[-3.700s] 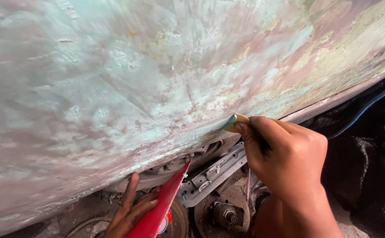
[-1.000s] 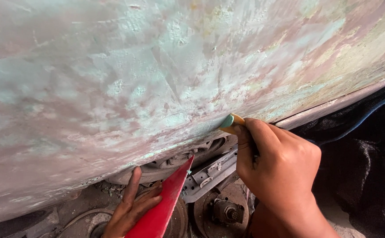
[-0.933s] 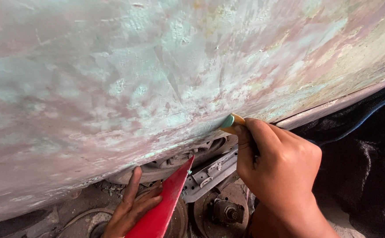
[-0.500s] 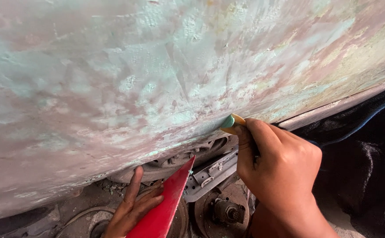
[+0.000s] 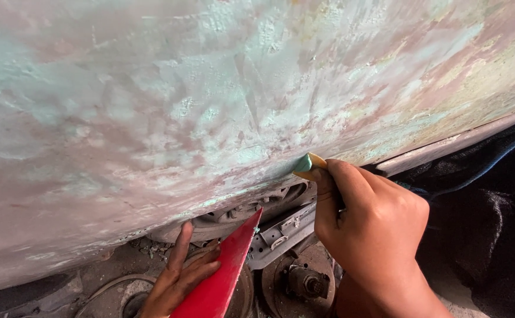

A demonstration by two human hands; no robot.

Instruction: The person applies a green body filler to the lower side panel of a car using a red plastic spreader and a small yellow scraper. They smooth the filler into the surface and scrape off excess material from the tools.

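- Right hand (image 5: pixel 375 229) closed tight around a small yellow spreader (image 5: pixel 310 164); only its tip, smeared with green filler, pokes out above the fingers.
- That tip touches the lower edge of the curved panel (image 5: pixel 210 118), which is patchy with green, pink and white filler.
- Left hand (image 5: pixel 178 280), below and to the left of that grip, fingers loosely curled around a red plastic card (image 5: pixel 222 277), pointed end up.
- Under both hands: metal machine parts (image 5: pixel 287 235). Right of the grip: dark cloth (image 5: pixel 493 224).

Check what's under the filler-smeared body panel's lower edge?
Under the pale green-pink body panel: rusty round metal parts, a grey bracket, the left hand holding a red plastic spreader. Further in is covered.
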